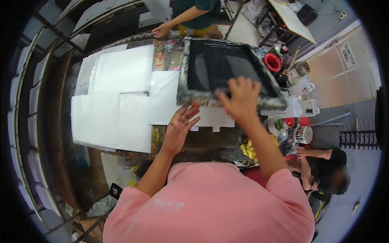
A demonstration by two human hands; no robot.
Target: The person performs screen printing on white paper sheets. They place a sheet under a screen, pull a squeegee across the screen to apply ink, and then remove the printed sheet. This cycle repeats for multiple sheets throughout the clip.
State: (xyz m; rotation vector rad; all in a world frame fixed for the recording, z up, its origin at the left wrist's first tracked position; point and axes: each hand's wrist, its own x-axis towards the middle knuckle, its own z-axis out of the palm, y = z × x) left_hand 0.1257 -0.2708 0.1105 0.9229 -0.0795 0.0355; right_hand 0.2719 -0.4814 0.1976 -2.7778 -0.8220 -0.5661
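Note:
A screen-printing frame [190, 93] with a black mesh and an ink-stained grey border is tilted up over the worktable. My right hand [240, 99] grips its near edge from above. My left hand [179, 127] is open, fingers spread, reaching under that near edge toward a white sheet [164, 97] that lies beneath the frame. More white sheets [115, 105] lie spread to the left on the table.
Another person's hand [162, 30] rests on the table's far edge. A second person [324, 170] crouches at the lower right. Ink pots, a red cup [272, 62] and tools crowd the right side. A yellow rag [249, 149] lies at the table's near edge.

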